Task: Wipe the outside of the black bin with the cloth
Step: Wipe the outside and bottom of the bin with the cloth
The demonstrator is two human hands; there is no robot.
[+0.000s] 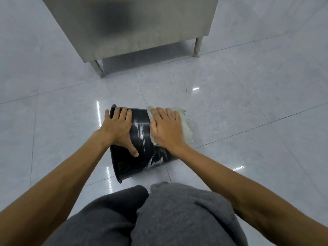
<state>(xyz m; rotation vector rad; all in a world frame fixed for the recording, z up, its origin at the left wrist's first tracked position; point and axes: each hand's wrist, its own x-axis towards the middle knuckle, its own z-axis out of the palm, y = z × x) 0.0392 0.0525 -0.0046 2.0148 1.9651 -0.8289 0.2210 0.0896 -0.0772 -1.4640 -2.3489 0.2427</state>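
Black bin (142,132) lies sideways on glossy pale floor tiles (248,103), with a steel cabinet (142,23) at 12 o'clock. Left hand (119,128) rests on the bin, fingers spread. Right hand (166,128), fingers straight, presses cloth (186,126) onto its 3 o'clock end.

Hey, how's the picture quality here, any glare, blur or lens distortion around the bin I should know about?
Head view: small bright glare spots sit on the glossy floor; the black bin shows pale streaks, sheen or residue, hard to tell; the steel cabinet carries a blurry dark reflection; the wide lens stretches the forearms toward the edges; the cloth looks sharp.
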